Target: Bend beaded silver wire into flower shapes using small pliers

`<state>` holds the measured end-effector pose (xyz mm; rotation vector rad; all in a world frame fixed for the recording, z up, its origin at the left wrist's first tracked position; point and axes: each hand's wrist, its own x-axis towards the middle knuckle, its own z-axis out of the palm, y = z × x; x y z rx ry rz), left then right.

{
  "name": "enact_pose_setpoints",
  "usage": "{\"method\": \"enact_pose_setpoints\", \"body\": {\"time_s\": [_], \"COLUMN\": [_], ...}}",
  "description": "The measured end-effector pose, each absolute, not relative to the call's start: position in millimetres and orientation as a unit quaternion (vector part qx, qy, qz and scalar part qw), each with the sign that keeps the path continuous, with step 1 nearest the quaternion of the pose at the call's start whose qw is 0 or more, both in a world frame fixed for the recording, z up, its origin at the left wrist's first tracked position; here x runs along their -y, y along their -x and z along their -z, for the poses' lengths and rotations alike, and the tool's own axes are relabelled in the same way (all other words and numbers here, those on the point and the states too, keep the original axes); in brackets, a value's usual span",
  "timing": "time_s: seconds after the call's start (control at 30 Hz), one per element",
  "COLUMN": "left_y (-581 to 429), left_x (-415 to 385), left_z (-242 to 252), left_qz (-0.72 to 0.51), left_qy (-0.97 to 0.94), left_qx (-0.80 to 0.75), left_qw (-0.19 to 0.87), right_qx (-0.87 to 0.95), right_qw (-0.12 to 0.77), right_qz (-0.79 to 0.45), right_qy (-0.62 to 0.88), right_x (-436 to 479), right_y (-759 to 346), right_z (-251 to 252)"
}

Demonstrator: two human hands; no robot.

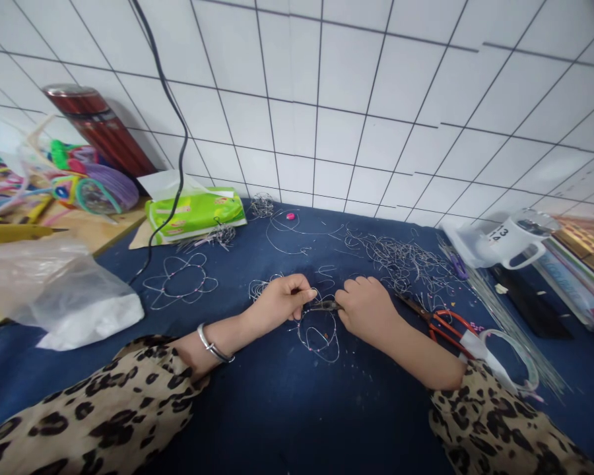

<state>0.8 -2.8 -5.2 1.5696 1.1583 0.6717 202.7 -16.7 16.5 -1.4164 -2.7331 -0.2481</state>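
My left hand [280, 302] is closed in a pinch on a thin looped wire piece [319, 333] with small beads that lies on the dark blue cloth [287, 409]. My right hand [366, 307] is closed round small pliers [324, 305], whose tip points left and meets the wire by my left fingertips. A silver bangle [212, 346] sits on my left wrist. Both sleeves have a leopard print.
A finished wire flower [181, 280] lies to the left. Loose wire scraps [400, 260] lie behind my right hand. Red-handled scissors [443, 323], a white mug [512, 241], a green tissue pack [195, 212], a plastic bag [54, 290] and a red flask [99, 128] surround the work spot.
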Motion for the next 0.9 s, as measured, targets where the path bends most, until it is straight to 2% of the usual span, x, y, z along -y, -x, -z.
{"method": "enact_pose_setpoints", "body": {"time_s": [0.9], "left_y": [1.1], "left_x": [-0.9], "left_z": [5.3], "left_qz": [-0.268], "left_qy": [-0.654], "left_qx": [-0.444], "left_qw": [0.551], "right_qx": [0.888], "right_qw": [-0.020], "right_qz": [0.046], "right_qy": [0.457], "right_x": [9.3], "right_y": [-203.8], "right_z": [-19.0]}}
